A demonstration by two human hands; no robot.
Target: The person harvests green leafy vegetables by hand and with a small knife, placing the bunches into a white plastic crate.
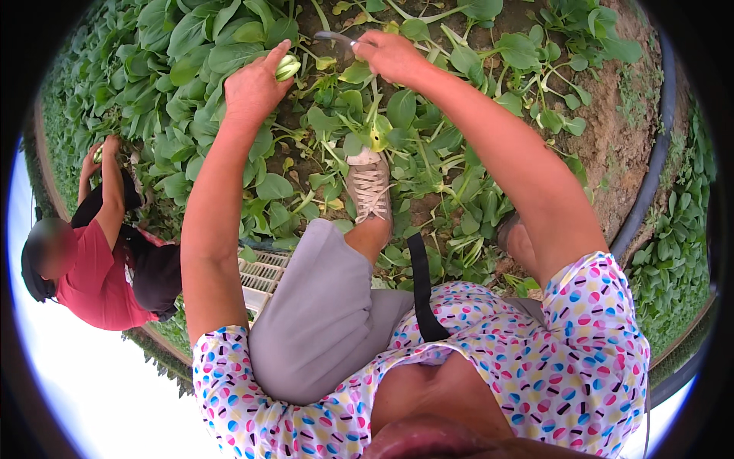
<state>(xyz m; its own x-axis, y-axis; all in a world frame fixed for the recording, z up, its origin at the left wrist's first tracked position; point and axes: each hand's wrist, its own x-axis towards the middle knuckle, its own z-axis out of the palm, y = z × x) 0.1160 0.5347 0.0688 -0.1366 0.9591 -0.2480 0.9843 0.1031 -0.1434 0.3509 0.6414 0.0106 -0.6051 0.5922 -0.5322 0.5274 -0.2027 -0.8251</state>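
Observation:
My left hand (257, 86) is closed around a leafy green vegetable, likely bok choy, at the edge of a dense stand of the same plants (189, 63). The pale stalk base of the held vegetable (288, 69) shows beside my thumb; its leaves blend with the foliage behind. To the right, my right hand (393, 56) grips a small tool with a curved metal blade (334, 37), perhaps a sickle. Its handle is hidden in my fist, and the blade points left toward my left hand, apart from the stalk.
Loose leaves and stalks (459, 189) cover the soil around my shoe (369, 189). A pale slatted plastic crate (261, 278) stands beside my left knee. At the left, a person in a red shirt (94, 269) handles a vegetable. A dark hose (654, 149) curves along the right.

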